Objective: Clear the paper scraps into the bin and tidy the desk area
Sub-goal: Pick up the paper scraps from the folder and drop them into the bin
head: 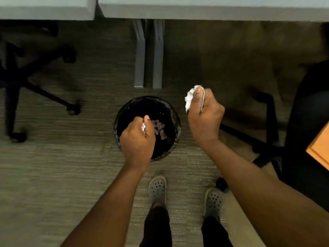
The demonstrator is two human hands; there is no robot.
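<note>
A round black bin (175, 113) stands on the carpet just in front of my feet, with several pale paper scraps (160, 128) lying inside it. My left hand (137, 141) is a fist directly above the bin's near left part, closed on a small white paper scrap (143, 126) that peeks out beside the thumb. My right hand (204, 114) hovers to the right of the bin, outside its rim, closed on crumpled white paper (189, 98) and a thin metal piece that runs along the index finger.
Grey desk edges (195, 11) run across the top, with two grey desk legs (148, 56) behind the bin. Black office chairs on castors stand at the left (26, 82) and right (267, 132). An orange-brown surface (320, 148) juts in at the right edge.
</note>
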